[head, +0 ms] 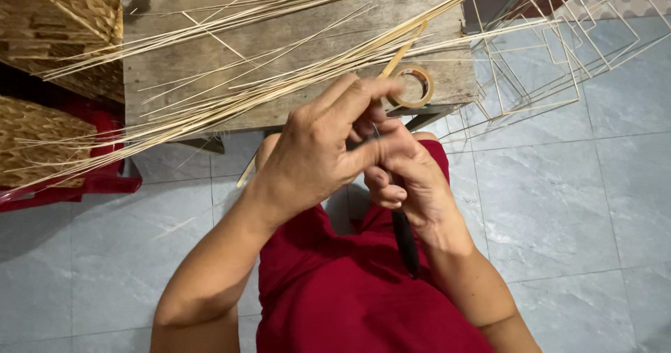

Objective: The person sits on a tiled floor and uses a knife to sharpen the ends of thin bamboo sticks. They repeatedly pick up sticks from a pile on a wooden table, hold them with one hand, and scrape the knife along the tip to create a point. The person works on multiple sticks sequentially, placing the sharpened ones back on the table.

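While my left hand [318, 154] and right hand [405, 178] are pinching the black-handled tool [405, 238] below the tape roll [412, 86], I am risking a slip into my fingers.

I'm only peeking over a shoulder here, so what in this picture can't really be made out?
- Head view: the front end of the dark-handled tool is hidden by the right hand and left hand.
- What the fingertips pinch is covered by the hands.
- The woven baskets are cut off by the left edge.
- The thin stick frames run past the top edge.
- The tape roll is partly behind a finger.
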